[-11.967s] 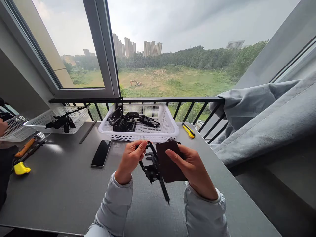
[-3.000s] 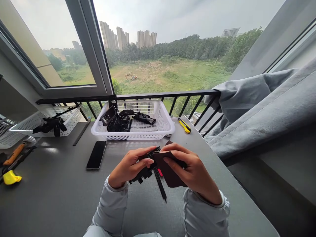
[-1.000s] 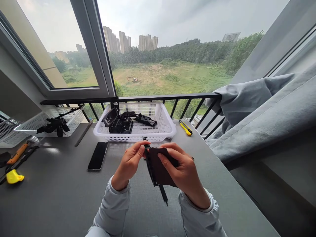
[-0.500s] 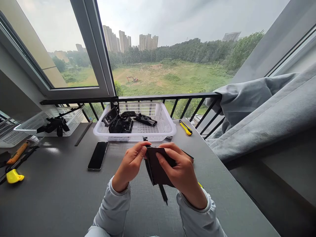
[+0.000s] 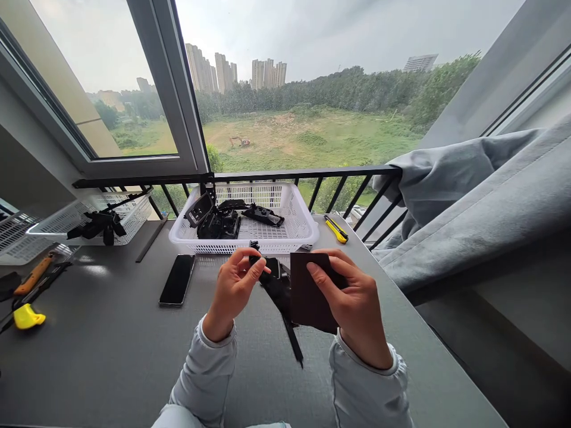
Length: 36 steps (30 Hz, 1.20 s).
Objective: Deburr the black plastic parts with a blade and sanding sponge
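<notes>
My left hand (image 5: pixel 234 288) pinches a small black plastic part (image 5: pixel 254 246) between thumb and fingertips; its lower end overlaps other black pieces, so its full shape is hidden. In my right hand (image 5: pixel 352 300) is a square dark brown sheet of sandpaper (image 5: pixel 307 297), held upright with the thumb on its near face and the fingers behind. A gap separates the sheet from my left fingertips. Below and between both hands lie black plastic parts (image 5: pixel 277 291), partly covered by the sheet, with a narrow black strip (image 5: pixel 293 345) pointing toward me on the grey table (image 5: pixel 267 386).
Beyond my hands stands a white plastic basket (image 5: pixel 243 245) with black parts in it. A phone (image 5: pixel 177 280) lies left, a yellow utility knife (image 5: pixel 335 229) right. Farther left are another basket (image 5: pixel 136 223), an orange-handled tool (image 5: pixel 33 276) and a yellow object (image 5: pixel 29 317). A railing (image 5: pixel 307 174) borders the table.
My right hand has moved right with the sandpaper, away from my left hand. The black pieces behind the sheet now show. My left hand has shifted slightly left, still pinching the part.
</notes>
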{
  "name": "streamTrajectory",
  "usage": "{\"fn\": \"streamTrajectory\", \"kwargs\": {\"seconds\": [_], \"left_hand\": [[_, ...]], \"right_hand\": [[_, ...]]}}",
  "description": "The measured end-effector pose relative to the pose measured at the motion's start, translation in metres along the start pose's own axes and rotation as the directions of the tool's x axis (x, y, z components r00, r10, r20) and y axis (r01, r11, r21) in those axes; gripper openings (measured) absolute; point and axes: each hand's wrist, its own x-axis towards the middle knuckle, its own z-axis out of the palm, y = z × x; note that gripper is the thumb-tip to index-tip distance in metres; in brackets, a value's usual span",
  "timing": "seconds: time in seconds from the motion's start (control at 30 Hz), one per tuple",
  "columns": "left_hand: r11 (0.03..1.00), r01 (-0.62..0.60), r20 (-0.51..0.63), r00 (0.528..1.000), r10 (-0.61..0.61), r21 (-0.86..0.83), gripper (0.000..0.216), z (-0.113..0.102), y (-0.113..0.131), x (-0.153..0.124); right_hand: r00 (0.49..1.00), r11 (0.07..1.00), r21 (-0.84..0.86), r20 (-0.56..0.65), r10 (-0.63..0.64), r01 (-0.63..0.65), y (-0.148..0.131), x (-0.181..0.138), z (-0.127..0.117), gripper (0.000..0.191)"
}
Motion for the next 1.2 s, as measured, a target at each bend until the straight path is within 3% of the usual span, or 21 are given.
{"fn": "streamTrajectory", "kwargs": {"seconds": [0.13, 0.4, 0.67, 0.87, 1.0, 1.2], "left_hand": [[0.995, 0.040, -0.099, 0.994, -0.049, -0.093, 0.041, 0.001, -0.001, 0.005], [0.977, 0.055, -0.065, 0.995, -0.069, -0.207, 0.051, 0.009, -0.004, 0.006], [0.981, -0.082, -0.068, 0.995, 0.071, -0.179, 0.032, 0.017, -0.006, -0.001], [0.976, -0.199, 0.035, 0.979, 0.203, -0.092, 0.019, 0.017, -0.010, -0.007], [0.957, -0.286, 0.040, 0.957, 0.289, -0.054, 0.015, 0.016, -0.010, -0.007], [0.942, -0.334, 0.039, 0.942, 0.335, -0.009, 0.012, 0.016, -0.010, -0.007]], "right_hand": [[1.000, 1.000, 0.002, -0.004, 0.007, -0.007, -0.001, 0.000, 0.000, 0.015], [0.995, 0.999, 0.033, 0.095, -0.021, 0.018, -0.001, -0.002, 0.007, 0.014], [0.997, 1.000, -0.017, 0.079, -0.021, 0.023, -0.003, -0.003, 0.009, 0.015], [0.995, 0.998, 0.012, 0.086, -0.059, 0.058, -0.007, -0.006, 0.015, 0.012], [0.992, 0.994, -0.036, 0.080, -0.095, 0.099, -0.007, -0.007, 0.017, 0.014], [0.992, 0.995, -0.036, 0.086, -0.092, 0.095, -0.008, -0.007, 0.016, 0.015]]}}
